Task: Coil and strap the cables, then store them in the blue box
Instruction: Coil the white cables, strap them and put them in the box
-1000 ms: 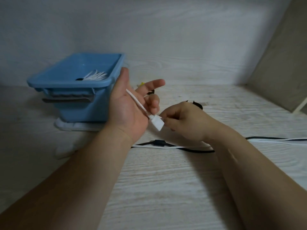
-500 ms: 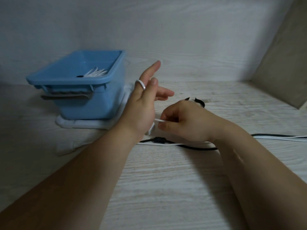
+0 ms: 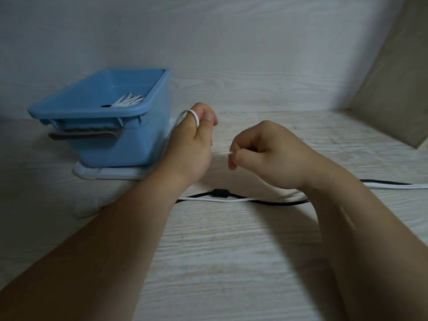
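Note:
A white cable (image 3: pixel 194 115) loops over the fingers of my left hand (image 3: pixel 193 144), which is curled round it beside the blue box (image 3: pixel 129 144). My right hand (image 3: pixel 266 154) pinches the same white cable between thumb and fingers, a little to the right of the left hand. More of the white cable (image 3: pixel 215 199) lies on the table below both hands, next to a black cable (image 3: pixel 273 202) with a black block (image 3: pixel 220 193) on it. Both cables run off to the right edge. A strapped white coil (image 3: pixel 128 101) lies inside the box.
The blue box stands on a white lid (image 3: pixel 104 176) at the left, close to the back wall. A beige panel (image 3: pixel 398 89) closes off the right side. The pale wood table (image 3: pixel 220 262) stretches toward me between my forearms.
My left hand's fingers have curled down over the white cable loop. My right hand has moved right and up a little, pulling the cable out from the left hand.

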